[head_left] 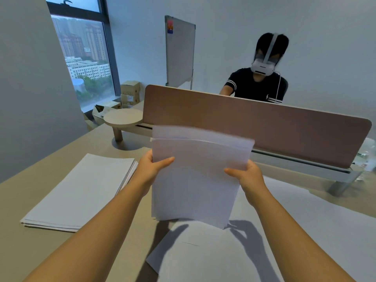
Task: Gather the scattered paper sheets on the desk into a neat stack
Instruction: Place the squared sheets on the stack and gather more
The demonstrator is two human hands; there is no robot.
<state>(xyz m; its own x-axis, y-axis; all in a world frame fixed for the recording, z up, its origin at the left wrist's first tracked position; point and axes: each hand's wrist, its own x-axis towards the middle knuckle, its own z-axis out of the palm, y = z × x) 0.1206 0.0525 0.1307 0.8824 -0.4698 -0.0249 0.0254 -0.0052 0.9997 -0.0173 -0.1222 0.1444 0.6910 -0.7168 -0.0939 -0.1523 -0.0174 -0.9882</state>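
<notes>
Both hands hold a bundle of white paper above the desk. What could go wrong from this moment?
1. The upright bundle of white paper sheets is pinched only at its side edges by the left hand and the right hand; its top edges look uneven, so sheets may slip out.
2. Loose white sheets lie on the beige desk right below; tapping the bundle down could crease or shift them.

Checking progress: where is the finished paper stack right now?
Head view: the finished paper stack lies on the desk at left, beside the left forearm.
</notes>
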